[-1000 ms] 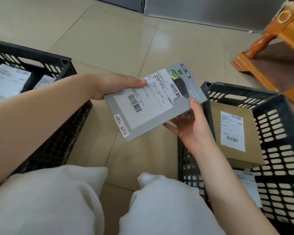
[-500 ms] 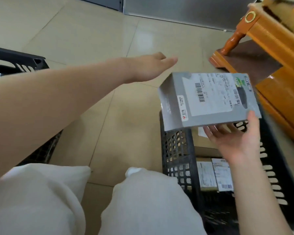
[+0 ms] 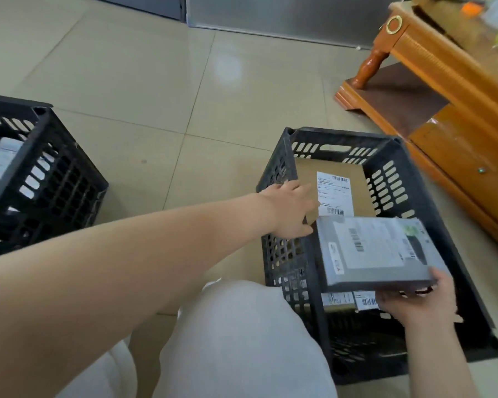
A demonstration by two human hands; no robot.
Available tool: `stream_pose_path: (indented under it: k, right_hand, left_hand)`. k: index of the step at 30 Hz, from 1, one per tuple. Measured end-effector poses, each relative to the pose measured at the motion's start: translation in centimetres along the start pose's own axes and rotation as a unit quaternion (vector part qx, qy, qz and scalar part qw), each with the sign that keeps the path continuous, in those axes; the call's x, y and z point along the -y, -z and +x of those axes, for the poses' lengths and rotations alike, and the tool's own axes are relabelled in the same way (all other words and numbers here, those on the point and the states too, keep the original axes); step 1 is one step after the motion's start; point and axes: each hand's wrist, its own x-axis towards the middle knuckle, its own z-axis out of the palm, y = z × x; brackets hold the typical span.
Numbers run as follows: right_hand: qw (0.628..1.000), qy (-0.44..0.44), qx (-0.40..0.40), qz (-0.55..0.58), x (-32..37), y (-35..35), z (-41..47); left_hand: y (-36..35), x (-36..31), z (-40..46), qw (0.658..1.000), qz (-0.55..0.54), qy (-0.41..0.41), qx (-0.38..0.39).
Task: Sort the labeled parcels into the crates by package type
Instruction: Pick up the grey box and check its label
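looks like home, living-room floor. glossy beige floor tiles [image 3: 144, 81] with grout lines. orange varnished wooden cabinet [image 3: 454, 90] at right: turned leg, brass ring, lower shelf, clutter blurred on top. grey metallic panel [image 3: 285, 15] along far wall. two black plastic crates [image 3: 431, 179] holding labelled parcels stand on floor, person seated between them, white-trousered knees in view.

Left hand [image 3: 289, 212] reaches forward (fingers straight); right hand [image 3: 420, 304] has a curled grip underneath.
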Motion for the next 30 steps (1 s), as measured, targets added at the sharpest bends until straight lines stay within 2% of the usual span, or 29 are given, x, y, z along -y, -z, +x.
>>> stream_pose_path:
  k: [4,10,19,23,25,28,30]
  right_hand:
    - [0.998,0.004,-0.067,0.007,-0.6,1.0,0.4]
    - [0.993,-0.002,-0.118,0.031,-0.2,1.5,0.8]
    - [0.980,-0.091,-0.173,0.026,-2.9,2.6,2.3]
    - [0.989,-0.067,-0.133,-0.028,-3.7,1.8,1.9]
    - [0.995,-0.010,-0.081,-0.063,-4.7,2.2,0.3]
    - [0.981,0.003,0.034,-0.189,-5.2,3.2,-0.5]
    - [0.975,0.021,-0.011,-0.219,-5.4,2.8,0.4]
  left_hand:
    - [-1.0,0.5,-0.2,0.999,0.024,0.035,0.028]
    - [-1.0,0.8,-0.2,0.998,0.051,0.039,0.022]
    - [-0.2,1.0,-0.3,0.997,0.048,0.040,0.035]
    - [-0.2,1.4,-0.2,0.998,0.037,0.038,0.040]
    - [-0.2,1.3,-0.2,0.998,0.034,0.039,0.041]
    - [-0.2,1.2,-0.1,0.998,0.034,0.041,0.041]
    - [-0.2,1.2,0.0,0.998,0.034,0.041,0.037]
